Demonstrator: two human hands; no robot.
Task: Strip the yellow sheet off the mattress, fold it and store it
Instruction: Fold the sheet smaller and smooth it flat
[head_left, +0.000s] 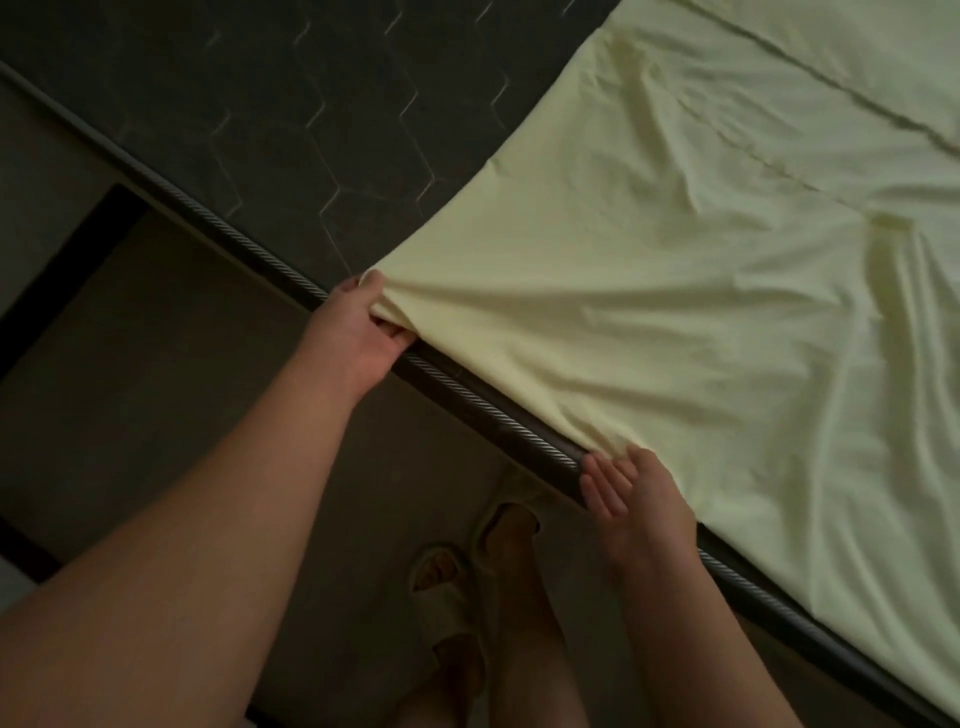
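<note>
Nearest me, at 6 o'clock, my feet stand in beige slide sandals (445, 610) on the dim brown floor (156, 338). Just beyond them, at 5 o'clock, my right hand (631, 499) lies against the side of the bed, palm turned up and fingers nearly straight. Its upper fingers (605, 470) touch the hem of the pale yellow wrinkled fabric sheet (649, 286) where it meets the edge; it grips nothing that I can see. Further along the same edge, toward 9 o'clock of centre, my left hand (358, 332) is closed on the sheet's loose corner, thumb on top and fingers curled beneath the bunched cloth. A twisted striped piping (249, 247) runs along the rim from 10 o'clock down to 4 o'clock, passing under both hands. Past it, at 11 o'clock, the dark grey mattress with a hexagon-stitched top (260, 104) lies bare. The sheet covers the rest of the mattress from 1 to 4 o'clock, rumpled, with a long straight crease far off at 1 o'clock.
</note>
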